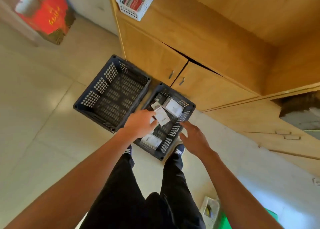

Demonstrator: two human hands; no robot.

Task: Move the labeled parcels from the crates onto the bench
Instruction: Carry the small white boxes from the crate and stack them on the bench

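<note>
**Tiled room with wooden cabinets**

Pale beige floor tiles are spreading across the room, their thin grout lines running diagonally. A light-brown wooden cabinet is standing along the right side, its two doors carrying small curved metal handles. A lower wooden drawer unit is adjoining it. A red printed bag is leaning against the pale wall. Soft daylight is falling over the floor.

Showing dark grey perforated crates; white parcels bearing small dark print; tan woodgrain cabinet; white lattice basket; red bag carrying gold lettering; black trousers; beige floor tiles.
</note>
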